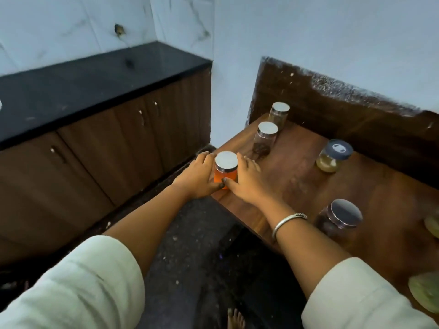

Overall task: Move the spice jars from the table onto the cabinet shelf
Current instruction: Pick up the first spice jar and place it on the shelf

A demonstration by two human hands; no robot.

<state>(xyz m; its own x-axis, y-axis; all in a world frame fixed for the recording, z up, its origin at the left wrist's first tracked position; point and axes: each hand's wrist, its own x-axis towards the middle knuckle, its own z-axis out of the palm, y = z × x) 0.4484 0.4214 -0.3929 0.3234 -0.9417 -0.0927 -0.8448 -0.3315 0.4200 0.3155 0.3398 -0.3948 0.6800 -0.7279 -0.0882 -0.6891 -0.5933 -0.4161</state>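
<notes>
An orange spice jar (225,173) with a silver lid stands at the near left corner of the wooden table (297,181). My left hand (197,179) wraps its left side and my right hand (247,181) wraps its right side, thumbs meeting in front. Behind it stand two silver-lidded jars, one with dark spice (264,138) and one farther back (279,115). A blue-lidded jar with yellowish contents (332,156) sits to the right. A dark jar with a dark lid (339,219) stands near my right forearm.
A black stone counter (95,77) over brown cabinet doors (107,150) runs along the left. A dark speckled floor (190,233) lies between it and the table. Greenish objects (425,293) show at the right edge. A bare foot (235,319) is at the bottom.
</notes>
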